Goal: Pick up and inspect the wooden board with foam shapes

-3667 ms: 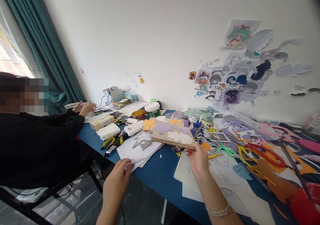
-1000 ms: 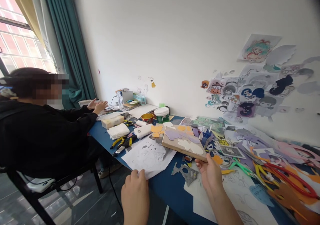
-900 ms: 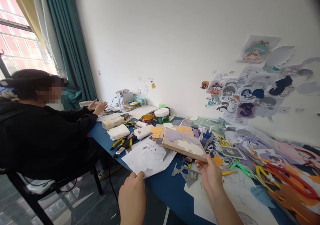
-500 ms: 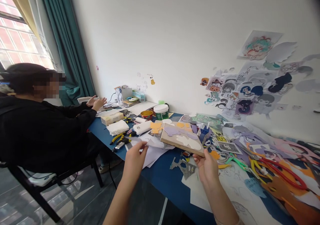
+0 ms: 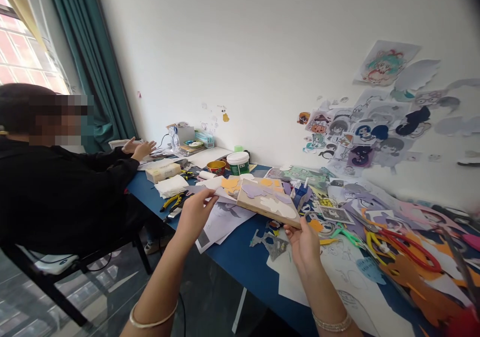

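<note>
While both hands (image 5: 303, 244) raised, board (image 5: 268, 203) and paper (image 5: 221, 192) pinched.

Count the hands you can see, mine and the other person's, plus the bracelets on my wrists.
My hands: 2, the left hand pinching a paper sheet, the right hand holding the wooden board
Other person's hands: 2
Bracelets: 2
Total: 6

Table: blue table (image 5: 240, 257) — long, against the wall.
Far left: tissue stack (image 5: 171, 186), pliers (image 5: 170, 201), green tub (image 5: 238, 163).
Right: red scissors (image 5: 407, 242), paper cut-outs (image 5: 375, 212) — crowded.
</note>
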Action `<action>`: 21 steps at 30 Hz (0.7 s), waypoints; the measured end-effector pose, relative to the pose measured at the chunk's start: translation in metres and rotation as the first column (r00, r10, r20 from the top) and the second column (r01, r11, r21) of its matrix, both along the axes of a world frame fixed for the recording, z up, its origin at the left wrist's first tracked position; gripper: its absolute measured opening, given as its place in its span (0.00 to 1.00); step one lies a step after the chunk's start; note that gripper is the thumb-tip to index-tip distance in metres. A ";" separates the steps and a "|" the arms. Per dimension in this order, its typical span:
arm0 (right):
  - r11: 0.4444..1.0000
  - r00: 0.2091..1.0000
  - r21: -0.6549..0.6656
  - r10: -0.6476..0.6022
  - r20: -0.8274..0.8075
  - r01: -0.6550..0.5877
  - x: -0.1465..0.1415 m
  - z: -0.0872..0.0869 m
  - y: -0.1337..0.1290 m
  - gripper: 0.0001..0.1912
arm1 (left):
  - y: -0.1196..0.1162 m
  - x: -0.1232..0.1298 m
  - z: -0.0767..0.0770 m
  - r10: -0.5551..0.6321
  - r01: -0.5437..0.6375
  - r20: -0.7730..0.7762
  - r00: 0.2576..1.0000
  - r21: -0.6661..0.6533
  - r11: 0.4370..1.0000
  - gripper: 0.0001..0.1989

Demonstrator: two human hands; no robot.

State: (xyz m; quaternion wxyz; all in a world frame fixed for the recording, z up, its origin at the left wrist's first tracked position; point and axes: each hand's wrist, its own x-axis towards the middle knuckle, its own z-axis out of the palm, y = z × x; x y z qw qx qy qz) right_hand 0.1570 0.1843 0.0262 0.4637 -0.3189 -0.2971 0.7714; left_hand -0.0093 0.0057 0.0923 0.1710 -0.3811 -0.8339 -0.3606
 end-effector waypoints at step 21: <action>1.000 1.000 0.000 -0.008 -0.030 0.008 0.000 0.001 0.001 0.07 | 0.008 -0.015 0.043 -0.216 0.178 -0.110 0.970 -0.283 0.943 0.14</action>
